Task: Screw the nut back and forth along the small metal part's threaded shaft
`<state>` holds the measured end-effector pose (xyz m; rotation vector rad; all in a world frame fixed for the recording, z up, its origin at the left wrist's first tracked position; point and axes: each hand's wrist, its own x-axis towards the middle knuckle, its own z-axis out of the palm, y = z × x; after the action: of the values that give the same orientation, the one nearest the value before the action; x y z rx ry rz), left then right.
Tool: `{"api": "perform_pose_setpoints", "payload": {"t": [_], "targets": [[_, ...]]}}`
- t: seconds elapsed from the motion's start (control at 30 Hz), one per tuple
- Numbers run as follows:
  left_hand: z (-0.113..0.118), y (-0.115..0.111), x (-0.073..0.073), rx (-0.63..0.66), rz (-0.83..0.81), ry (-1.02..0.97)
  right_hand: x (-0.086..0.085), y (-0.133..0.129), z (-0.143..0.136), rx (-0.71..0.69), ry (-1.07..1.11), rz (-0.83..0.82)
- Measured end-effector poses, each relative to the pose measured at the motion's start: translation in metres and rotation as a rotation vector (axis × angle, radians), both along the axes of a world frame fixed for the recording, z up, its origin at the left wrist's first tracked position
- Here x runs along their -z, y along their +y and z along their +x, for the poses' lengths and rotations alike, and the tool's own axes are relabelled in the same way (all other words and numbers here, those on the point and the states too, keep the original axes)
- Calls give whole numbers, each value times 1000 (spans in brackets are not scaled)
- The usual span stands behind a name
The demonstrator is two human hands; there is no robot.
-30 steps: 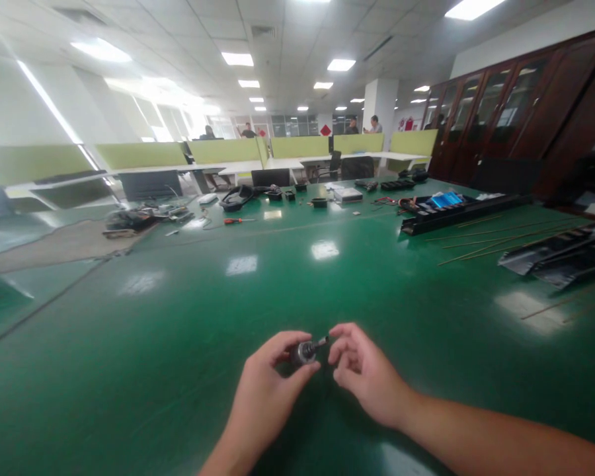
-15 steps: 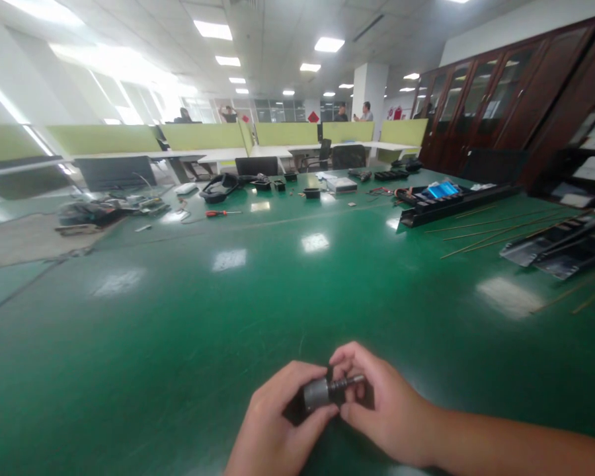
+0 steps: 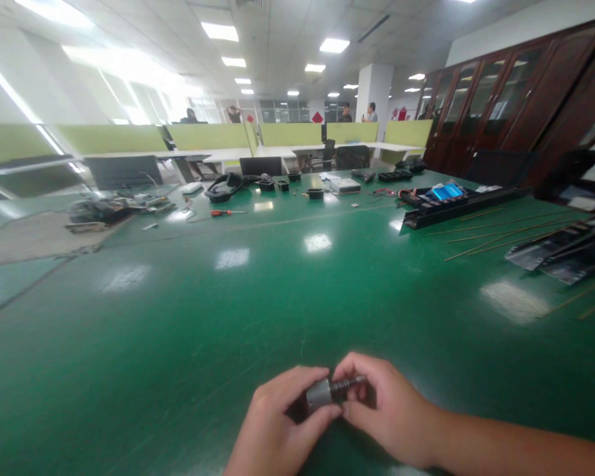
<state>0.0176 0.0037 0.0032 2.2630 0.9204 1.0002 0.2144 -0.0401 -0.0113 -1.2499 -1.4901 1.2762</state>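
Your left hand (image 3: 272, 430) pinches the grey cylinder (image 3: 318, 395) between thumb and fingers, low over the green table (image 3: 188, 317) at 6 o'clock. Your right hand (image 3: 387, 413) pinches the threaded shaft (image 3: 348, 384) sticking out of it toward 3 o'clock. A red screwdriver (image 3: 225, 213) lies far off at 11 o'clock.
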Motion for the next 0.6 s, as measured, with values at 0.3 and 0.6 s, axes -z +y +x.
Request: {"api": "perform_pose_setpoints", "payload": {"t": [0.3, 0.6], "targets": [[2, -3, -2, -22, -61, 20, -1, 0, 2, -18, 15, -15], [1, -4, -2, -30, -75, 30, -6, 0, 4, -27, -16, -6]]}}
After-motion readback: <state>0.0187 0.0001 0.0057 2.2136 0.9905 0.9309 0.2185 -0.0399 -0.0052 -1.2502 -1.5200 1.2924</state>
